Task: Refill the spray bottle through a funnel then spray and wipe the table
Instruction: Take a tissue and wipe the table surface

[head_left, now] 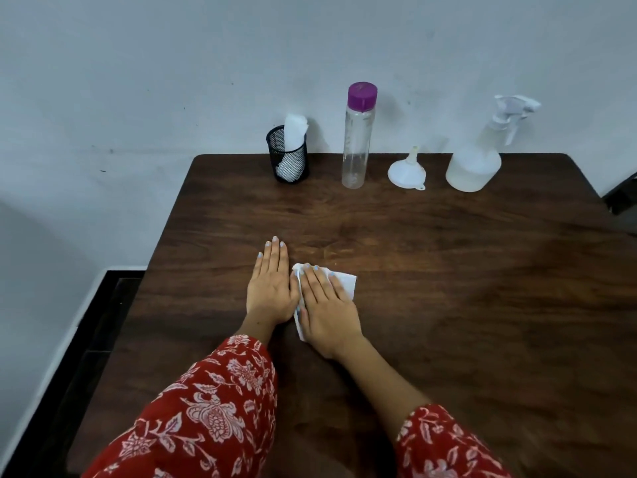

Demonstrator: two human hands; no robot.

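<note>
1. Dark wood-grain table, set against a pale wall; its far edge meets the wall. Black strip of floor or furniture past the left edge; a dark object beyond the far right corner, too cut off to identify.
2. Along the far edge, left to right: black mesh cup with a rolled white tissue standing in it; clear water bottle, upright, purple cap on, looks nearly empty; white funnel, mouth down, spout up; spray bottle, upright, trigger head on, translucent, liquid level not readable.
3. The four stand apart from one another, none touching.
4. Near the middle of the table, toward the near edge: left hand flat, palm down, fingers straight and together, holding nothing.
5. Right hand just beside it, fingers extended, pressing flat on a white tissue sheet; sheet shows past the fingertips and at the thumb side.
6. Red floral sleeves on both forearms.
</note>
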